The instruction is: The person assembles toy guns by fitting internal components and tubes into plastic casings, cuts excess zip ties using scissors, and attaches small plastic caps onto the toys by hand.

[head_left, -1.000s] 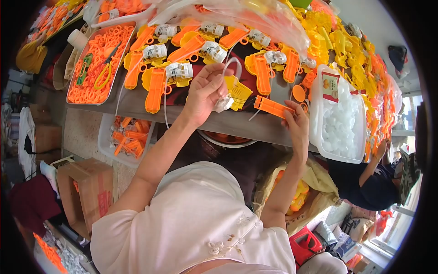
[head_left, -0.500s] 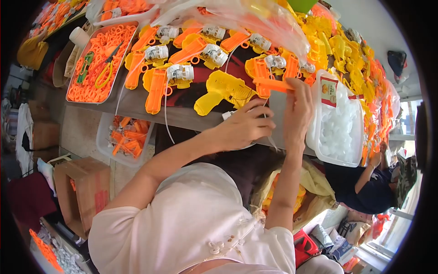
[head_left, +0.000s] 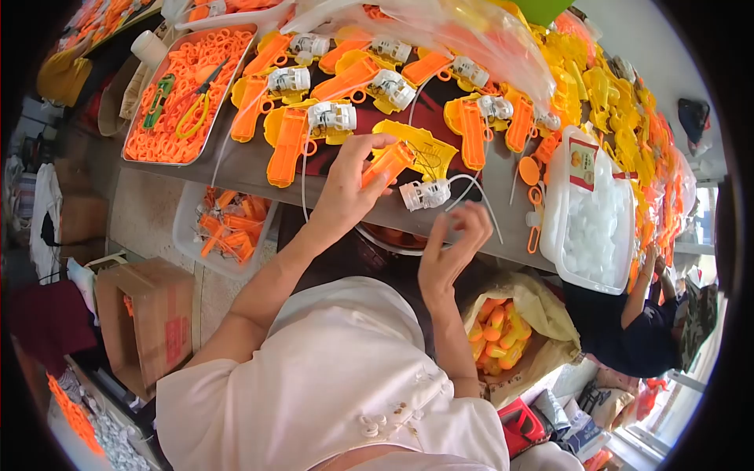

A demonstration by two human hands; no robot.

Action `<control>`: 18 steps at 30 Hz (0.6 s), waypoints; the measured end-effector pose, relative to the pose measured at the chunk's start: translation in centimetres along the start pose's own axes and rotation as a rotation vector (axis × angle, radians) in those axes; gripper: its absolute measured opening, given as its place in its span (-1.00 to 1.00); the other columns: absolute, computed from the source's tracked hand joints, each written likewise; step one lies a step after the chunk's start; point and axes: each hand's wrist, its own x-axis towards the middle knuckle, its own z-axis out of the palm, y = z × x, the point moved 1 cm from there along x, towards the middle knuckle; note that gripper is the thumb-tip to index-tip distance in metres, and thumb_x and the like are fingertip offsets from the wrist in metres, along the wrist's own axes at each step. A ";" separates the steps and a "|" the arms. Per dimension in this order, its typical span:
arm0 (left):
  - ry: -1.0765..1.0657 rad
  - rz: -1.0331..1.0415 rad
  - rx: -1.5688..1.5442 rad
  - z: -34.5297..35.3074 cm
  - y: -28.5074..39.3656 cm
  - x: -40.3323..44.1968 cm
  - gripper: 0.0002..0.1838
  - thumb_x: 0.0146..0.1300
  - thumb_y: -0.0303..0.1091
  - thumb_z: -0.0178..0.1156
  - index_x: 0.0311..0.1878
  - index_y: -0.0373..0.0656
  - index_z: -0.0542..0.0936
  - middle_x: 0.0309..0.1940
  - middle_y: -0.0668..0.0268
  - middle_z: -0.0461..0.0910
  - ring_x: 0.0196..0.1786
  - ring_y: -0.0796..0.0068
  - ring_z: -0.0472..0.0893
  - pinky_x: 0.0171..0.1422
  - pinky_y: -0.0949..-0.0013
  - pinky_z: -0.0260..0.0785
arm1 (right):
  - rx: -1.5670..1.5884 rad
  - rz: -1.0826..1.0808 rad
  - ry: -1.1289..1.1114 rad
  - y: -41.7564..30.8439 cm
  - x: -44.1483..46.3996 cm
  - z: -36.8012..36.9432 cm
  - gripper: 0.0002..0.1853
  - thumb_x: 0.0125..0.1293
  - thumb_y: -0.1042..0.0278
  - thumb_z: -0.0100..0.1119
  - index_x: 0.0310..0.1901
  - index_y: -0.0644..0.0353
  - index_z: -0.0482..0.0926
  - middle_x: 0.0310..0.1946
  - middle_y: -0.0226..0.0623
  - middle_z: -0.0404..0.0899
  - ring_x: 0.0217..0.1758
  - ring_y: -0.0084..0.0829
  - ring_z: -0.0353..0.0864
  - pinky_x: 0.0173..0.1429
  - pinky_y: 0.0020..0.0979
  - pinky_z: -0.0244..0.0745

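Observation:
My left hand (head_left: 353,177) is closed on an orange plastic handle piece (head_left: 389,163), holding it over a yellow toy gun shell half (head_left: 428,147) at the table's front edge. The fingers hide part of the shell. Thin wires show inside the shell, and a clear and white cylindrical unit (head_left: 425,195) lies just below it. A thin white tube (head_left: 493,212) curves away from that unit to the right. My right hand (head_left: 455,243) is in front of the table edge, below the unit, with fingers bent, apart and holding nothing.
Several part-assembled toy guns (head_left: 289,145) lie across the table. On the left stands a metal tray (head_left: 188,161) of orange rings with cutters; on the right, a plastic tub (head_left: 601,275) of clear parts. A sack (head_left: 542,314) of yellow-orange pieces stands below. Another person (head_left: 620,330) is at right.
The orange handle piece has passed from my right hand to my left and is now over the yellow shell. My right hand has drawn back toward me, empty. The view has shifted slightly.

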 end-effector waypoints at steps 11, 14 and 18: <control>0.169 0.439 0.943 1.4 -2.0 -1.1 -0.69 0.20 -0.37 0.35 0.04 -0.10 0.68 0.13 0.23 0.51 0.29 0.07 0.38 0.37 0.07 0.21 | 0.119 0.200 -0.125 -1.3 2.8 2.5 -0.66 0.28 0.45 0.29 0.07 0.24 0.48 0.07 -0.06 0.50 0.12 -0.01 0.53 0.14 -0.12 0.43; 0.127 0.484 0.886 0.5 -2.8 -0.5 -0.67 0.17 -0.45 0.36 0.03 -0.13 0.69 0.12 0.20 0.52 0.27 0.03 0.39 0.33 0.08 0.31 | 0.072 0.088 -0.226 -1.9 6.9 1.9 -0.72 0.28 0.51 0.23 0.01 0.28 0.50 -0.03 -0.04 0.56 0.03 -0.01 0.58 0.04 -0.11 0.50; 0.145 0.457 0.719 0.1 -2.9 -0.2 -0.67 0.16 -0.45 0.35 0.04 -0.14 0.69 0.09 0.19 0.54 0.21 0.07 0.43 0.26 0.13 0.37 | -0.005 0.052 -0.452 1.4 10.2 2.0 -0.80 0.26 0.51 0.21 -0.07 0.23 0.57 -0.12 -0.11 0.61 -0.01 -0.01 0.58 0.09 -0.10 0.45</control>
